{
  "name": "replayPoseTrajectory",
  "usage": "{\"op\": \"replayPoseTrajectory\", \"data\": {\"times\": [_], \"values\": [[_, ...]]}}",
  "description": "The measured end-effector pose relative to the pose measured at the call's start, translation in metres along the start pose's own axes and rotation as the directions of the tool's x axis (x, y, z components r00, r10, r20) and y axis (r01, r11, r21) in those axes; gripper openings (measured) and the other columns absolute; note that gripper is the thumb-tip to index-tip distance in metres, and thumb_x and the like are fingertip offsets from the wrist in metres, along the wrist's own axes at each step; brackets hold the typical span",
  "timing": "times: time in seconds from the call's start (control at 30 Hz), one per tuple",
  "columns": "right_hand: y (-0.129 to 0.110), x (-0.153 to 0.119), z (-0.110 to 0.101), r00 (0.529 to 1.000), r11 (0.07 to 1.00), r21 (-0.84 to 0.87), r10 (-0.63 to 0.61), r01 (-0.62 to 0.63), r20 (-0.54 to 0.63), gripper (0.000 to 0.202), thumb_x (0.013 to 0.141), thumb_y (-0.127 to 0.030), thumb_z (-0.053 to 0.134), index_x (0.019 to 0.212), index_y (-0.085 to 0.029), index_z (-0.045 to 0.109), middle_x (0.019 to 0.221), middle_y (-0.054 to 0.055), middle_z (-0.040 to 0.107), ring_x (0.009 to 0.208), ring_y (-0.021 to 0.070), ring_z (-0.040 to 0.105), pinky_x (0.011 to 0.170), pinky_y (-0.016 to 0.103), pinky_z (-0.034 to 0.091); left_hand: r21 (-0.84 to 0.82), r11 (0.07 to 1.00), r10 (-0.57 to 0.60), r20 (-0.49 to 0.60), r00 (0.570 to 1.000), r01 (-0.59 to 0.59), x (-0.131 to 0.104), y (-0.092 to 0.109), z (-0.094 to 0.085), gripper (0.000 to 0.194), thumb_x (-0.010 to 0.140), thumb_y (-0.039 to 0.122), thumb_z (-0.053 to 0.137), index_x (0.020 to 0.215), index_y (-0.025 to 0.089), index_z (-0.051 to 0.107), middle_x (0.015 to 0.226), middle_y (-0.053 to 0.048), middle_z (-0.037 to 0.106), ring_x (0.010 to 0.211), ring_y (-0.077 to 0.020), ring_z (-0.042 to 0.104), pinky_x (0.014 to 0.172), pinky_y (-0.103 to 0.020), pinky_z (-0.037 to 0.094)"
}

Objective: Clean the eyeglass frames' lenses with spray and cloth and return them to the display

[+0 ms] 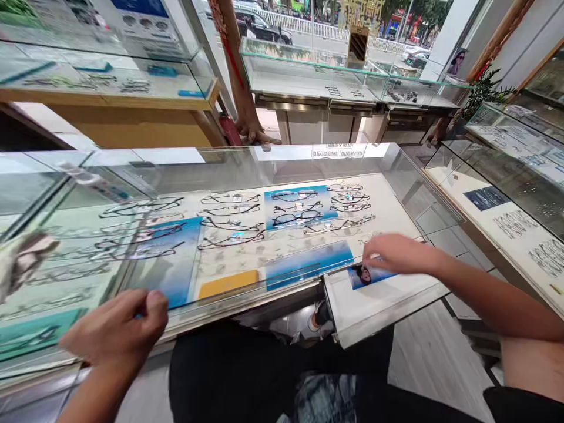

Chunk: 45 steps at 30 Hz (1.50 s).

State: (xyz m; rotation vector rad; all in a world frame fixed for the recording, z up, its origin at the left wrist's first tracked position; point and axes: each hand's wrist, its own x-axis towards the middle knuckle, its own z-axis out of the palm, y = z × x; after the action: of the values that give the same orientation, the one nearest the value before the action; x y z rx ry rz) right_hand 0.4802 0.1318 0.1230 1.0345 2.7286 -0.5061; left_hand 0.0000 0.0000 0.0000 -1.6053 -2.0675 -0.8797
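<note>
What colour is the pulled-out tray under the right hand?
The pulled-out tray is white, best seen in the head view.

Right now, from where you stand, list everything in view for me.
front display case: one, clear glass, across the middle
eyeglasses: many, mostly dark frames, rows inside it
blue sheets: several, blue, inside it
pad: one, yellow-orange, near its front edge
drawer: one, white, pulled out, front right
picture card: one, blue, at the drawer
mat: one, green, lower left
cloth: one, pale and brown, blurred, left edge
other display cases: at least three, glass, behind and right
trunk-like posts: two, brown, far side
plant: one, green, far right
railing: one, white, street outside
cars: at least two, nearest black, street
left hand: one, bare, curled, front left
right hand: one, bare, above the drawer
</note>
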Motion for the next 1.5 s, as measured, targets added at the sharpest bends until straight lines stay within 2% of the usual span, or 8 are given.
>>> {"op": "replayPoseTrajectory", "data": {"times": [0.13,0.3,0.53,0.67,0.8,0.97,1.17,1.5], "values": [[0.027,0.051,-0.032,0.934,0.987,-0.115,0.066,-0.113,-0.350,0.022,0.102,-0.023,0.061,0.101,-0.018,0.082,0.121,0.012,0.080,0.110,0.0270,0.067,0.096,0.042,0.048,0.008,0.997,0.074,-0.074,0.994,-0.073,0.002,-0.006,0.001,0.038,0.094,0.038,0.049,0.059,0.025,0.040,0.051,0.001,0.037,0.050,-0.0181,0.033,0.049,-0.029,0.009],[0.017,0.090,-0.011,0.942,0.976,-0.213,-0.101,0.032,-0.321,0.017,0.099,-0.028,0.070,0.103,-0.021,0.084,0.131,0.011,0.077,0.126,0.0329,0.060,0.106,0.049,0.043,0.028,0.975,0.221,-0.212,0.952,-0.220,0.003,-0.007,0.008,0.039,0.093,0.029,0.054,0.057,0.023,0.040,0.048,0.003,0.037,0.047,-0.0159,0.034,0.046,-0.029,0.012],[-0.009,0.103,0.002,0.945,0.968,-0.249,-0.068,-0.015,-0.321,0.023,0.100,-0.018,0.063,0.088,-0.019,0.082,0.122,0.012,0.079,0.118,0.0308,0.060,0.100,0.045,0.040,0.025,0.949,0.308,-0.285,0.908,-0.314,0.007,-0.006,0.012,0.032,0.088,0.019,0.059,0.063,0.023,0.039,0.051,0.003,0.037,0.049,-0.0155,0.033,0.047,-0.029,0.016],[-0.020,0.058,-0.017,0.981,0.994,0.006,-0.105,0.107,-0.166,0.016,0.099,-0.026,0.066,0.087,-0.020,0.077,0.103,0.008,0.080,0.098,0.0243,0.067,0.091,0.039,0.045,0.030,0.927,0.366,-0.304,0.880,-0.375,0.006,-0.009,0.012,0.023,0.085,0.019,0.058,0.068,0.024,0.044,0.059,0.001,0.045,0.057,-0.0185,0.038,0.054,-0.032,0.023],[-0.029,0.003,-0.016,0.995,0.994,0.108,-0.011,0.001,0.095,0.015,0.096,-0.030,0.067,0.085,-0.023,0.074,0.095,0.006,0.078,0.093,0.0244,0.068,0.081,0.035,0.044,0.035,0.920,0.382,-0.312,0.870,-0.391,0.003,-0.009,0.014,0.018,0.082,0.017,0.058,0.070,0.024,0.046,0.061,-0.001,0.047,0.059,-0.0197,0.036,0.056,-0.033,0.021],[-0.017,-0.013,0.032,0.885,0.949,0.096,0.240,-0.300,0.398,0.015,0.095,-0.027,0.066,0.082,-0.024,0.073,0.095,0.004,0.079,0.087,0.0228,0.071,0.065,0.029,0.039,0.011,0.927,0.359,-0.323,0.876,-0.375,0.001,-0.009,0.016,0.019,0.082,0.017,0.057,0.070,0.024,0.044,0.060,0.000,0.043,0.059,-0.0196,0.035,0.055,-0.034,0.020],[0.017,0.034,0.089,0.933,0.941,-0.195,0.312,-0.277,0.180,0.018,0.099,-0.019,0.060,0.097,-0.016,0.078,0.105,0.013,0.079,0.098,0.0253,0.070,0.076,0.030,0.043,0.015,0.929,0.356,-0.313,0.880,-0.370,-0.001,-0.012,0.017,0.019,0.081,0.017,0.057,0.070,0.024,0.044,0.060,-0.001,0.043,0.059,-0.0195,0.033,0.054,-0.034,0.018],[0.000,0.146,0.123,0.999,0.969,-0.248,-0.003,0.011,0.032,0.026,0.104,-0.016,0.053,0.107,-0.014,0.079,0.125,0.017,0.072,0.117,0.0298,0.056,0.092,0.039,0.037,0.016,0.948,0.309,-0.283,0.908,-0.317,-0.006,-0.018,0.021,0.019,0.080,0.021,0.055,0.065,0.024,0.042,0.059,-0.002,0.043,0.059,-0.0195,0.032,0.058,-0.035,0.019]]}}
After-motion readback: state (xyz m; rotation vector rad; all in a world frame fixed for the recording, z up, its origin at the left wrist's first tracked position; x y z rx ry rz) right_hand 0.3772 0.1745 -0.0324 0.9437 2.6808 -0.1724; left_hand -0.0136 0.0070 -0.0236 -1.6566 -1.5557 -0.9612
